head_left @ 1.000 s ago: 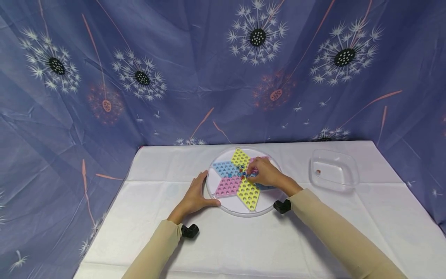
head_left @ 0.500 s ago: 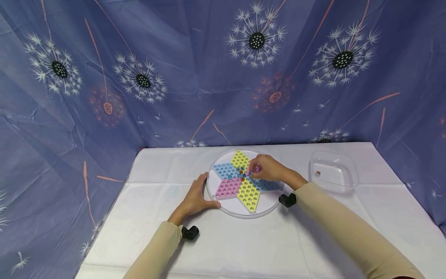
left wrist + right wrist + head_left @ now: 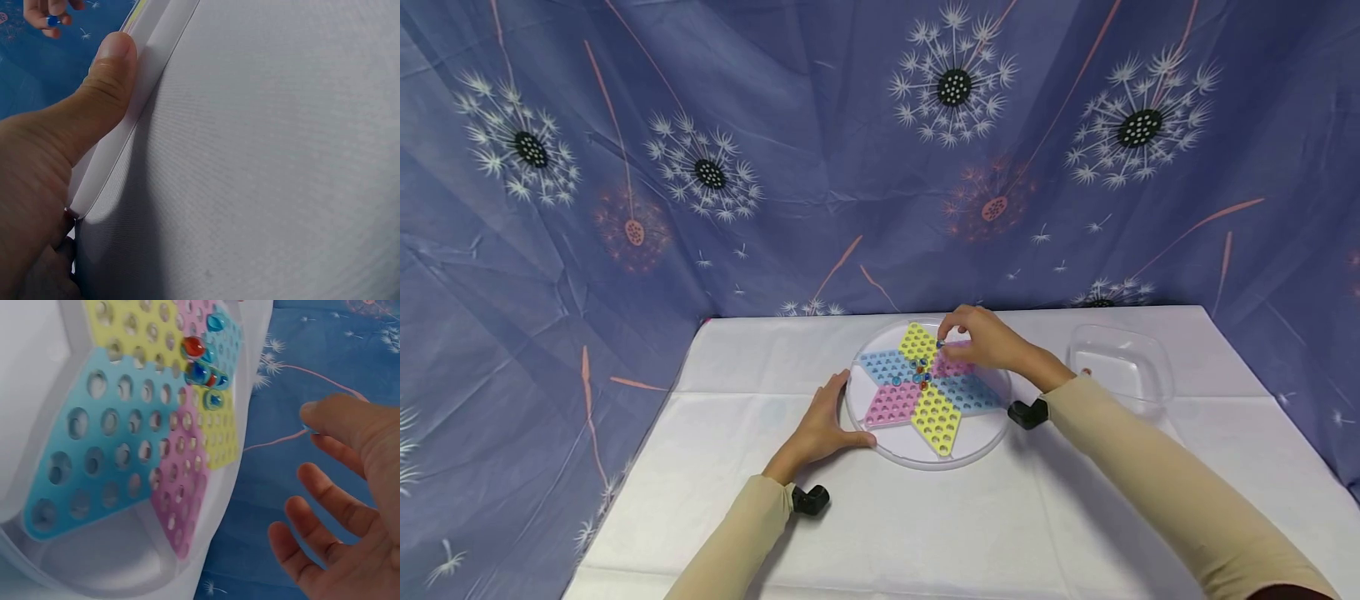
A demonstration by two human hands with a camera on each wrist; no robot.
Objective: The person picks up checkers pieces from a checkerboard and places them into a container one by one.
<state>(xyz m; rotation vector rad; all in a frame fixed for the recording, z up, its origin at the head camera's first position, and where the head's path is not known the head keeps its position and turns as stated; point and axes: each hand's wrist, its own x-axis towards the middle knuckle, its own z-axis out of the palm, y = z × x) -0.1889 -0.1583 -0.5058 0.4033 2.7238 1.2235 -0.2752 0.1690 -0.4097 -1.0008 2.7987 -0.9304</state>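
A round white Chinese checkers board with a yellow, blue and pink star of holes lies on the table. Several marbles, blue and reddish, sit in holes around its middle. My left hand rests against the board's left rim, fingers fairly straight and the thumb spread along the front; the left wrist view shows the thumb lying on the rim. Raised over the board's far right part, my right hand pinches a blue marble between thumb and fingertips. In the right wrist view the thumb mostly hides that marble.
A clear plastic tub stands right of the board, with a small reddish-brown marble inside, partly behind the right sleeve. White cloth covers the table. A blue dandelion-print curtain hangs behind it.
My right hand has risen from the board's middle and moved away to the back right, a blue marble now visible in its fingertips. The left hand has stayed at the rim.
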